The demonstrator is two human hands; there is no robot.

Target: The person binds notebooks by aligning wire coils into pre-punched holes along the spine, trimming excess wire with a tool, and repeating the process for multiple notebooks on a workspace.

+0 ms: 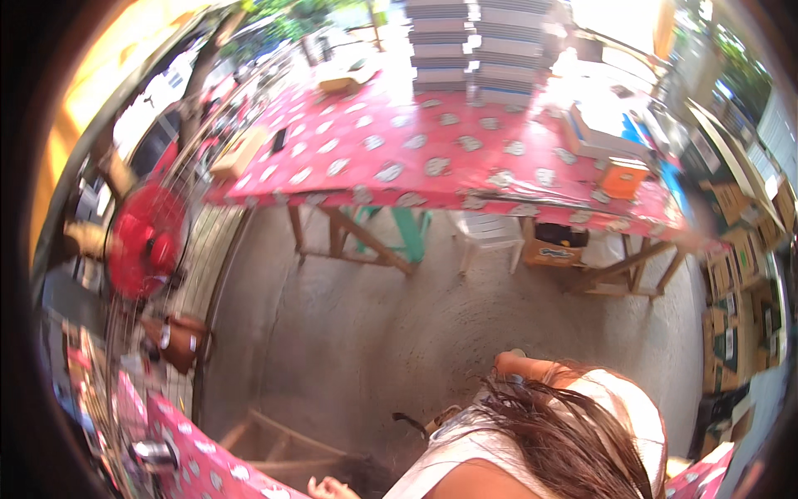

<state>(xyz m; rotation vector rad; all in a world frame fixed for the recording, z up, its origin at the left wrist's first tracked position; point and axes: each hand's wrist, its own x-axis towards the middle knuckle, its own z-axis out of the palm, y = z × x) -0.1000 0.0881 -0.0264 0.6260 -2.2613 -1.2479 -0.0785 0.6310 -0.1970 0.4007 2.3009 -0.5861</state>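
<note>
At the far left a red fan (150,241) stands above a brown bag (179,345); at lower left, pink patterned cloth (195,445) runs toward the bottom edge; right of it, a blurred wooden frame (287,463) lies near the left hand (330,488), cut off at the bottom edge, its grip impossible to tell; above, centre, a pink-covered table (357,154) bears tall stacks of books (440,54); at lower right of centre, what seems the right hand (509,363) is beside a small pale thing too blurred to name, its hold unclear; long dark hair (573,424) falls over a white top (644,407); cartons (723,341) line the right edge.
</note>
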